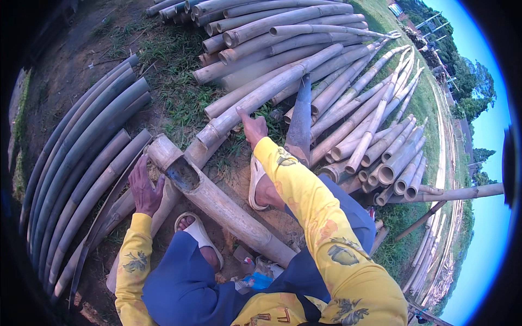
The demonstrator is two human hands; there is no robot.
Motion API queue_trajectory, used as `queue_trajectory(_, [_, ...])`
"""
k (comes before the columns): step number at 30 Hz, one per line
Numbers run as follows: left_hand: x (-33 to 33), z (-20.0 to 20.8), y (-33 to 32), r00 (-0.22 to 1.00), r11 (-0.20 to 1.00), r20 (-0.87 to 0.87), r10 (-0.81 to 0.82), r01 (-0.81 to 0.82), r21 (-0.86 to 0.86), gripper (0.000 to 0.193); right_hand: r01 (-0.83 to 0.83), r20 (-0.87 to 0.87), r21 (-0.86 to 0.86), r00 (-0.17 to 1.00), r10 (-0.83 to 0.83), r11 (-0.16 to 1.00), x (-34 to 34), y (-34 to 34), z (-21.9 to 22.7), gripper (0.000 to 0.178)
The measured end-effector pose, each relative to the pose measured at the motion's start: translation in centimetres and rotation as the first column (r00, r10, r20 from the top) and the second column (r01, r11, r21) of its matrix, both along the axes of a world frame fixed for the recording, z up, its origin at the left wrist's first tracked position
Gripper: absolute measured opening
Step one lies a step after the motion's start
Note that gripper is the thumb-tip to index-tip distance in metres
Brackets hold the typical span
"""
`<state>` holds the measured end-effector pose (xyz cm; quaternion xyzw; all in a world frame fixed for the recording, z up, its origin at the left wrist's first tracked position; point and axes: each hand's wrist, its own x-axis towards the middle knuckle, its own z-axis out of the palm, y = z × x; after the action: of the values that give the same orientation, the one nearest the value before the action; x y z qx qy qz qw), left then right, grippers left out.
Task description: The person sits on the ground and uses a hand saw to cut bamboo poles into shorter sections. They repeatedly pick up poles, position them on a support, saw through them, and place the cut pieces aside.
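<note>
A thick bamboo pole with a rectangular notch cut near its far end slants between my legs. My left hand is open beside that end, fingers spread, over the bamboo lying there. A long, thin dark strip runs down past it; I cannot tell what it is. My right hand holds nothing. Its index finger is stretched out at a longer bamboo pole, the other fingers partly curled. Right of this hand, a handsaw blade stands upright against the poles.
Curved bamboo poles lie stacked on the left. A large pile of bamboo fills the far side, with more cut poles at right. Near my feet are a blue packet and other litter. Grass and soil surround them.
</note>
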<state>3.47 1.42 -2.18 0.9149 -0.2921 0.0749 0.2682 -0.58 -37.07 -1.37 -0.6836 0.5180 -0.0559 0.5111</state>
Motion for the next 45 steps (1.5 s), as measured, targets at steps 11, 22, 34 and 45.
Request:
queue_trajectory(11, [-5.1,1.8,4.1,0.997,0.995,-0.059,0.045,-0.05,-0.082,0.074,0.357,0.127,0.243,0.91,-0.394,0.902,7.3,4.3,-1.5,0.088])
queue_trajectory(22, [-9.7,4.6,9.5,0.983,0.954,-0.087,0.16,-0.177,-0.242,0.067,-0.093,0.749,0.569,0.468,-0.469,0.817,3.0,-2.7,14.8,0.054])
queue_trajectory(34, [-13.3,7.2,13.6,0.976,0.869,-0.117,0.181,-0.215,-0.446,0.061,0.037,0.716,0.272,0.659,-0.227,0.962,-21.1,-3.6,17.6,0.048])
queue_trajectory(45, [-12.6,6.4,11.6,0.942,0.761,-0.277,0.187,-0.317,-0.566,0.052,0.173,0.736,0.09,0.651,-0.183,0.981,-34.9,-10.8,28.0,0.049])
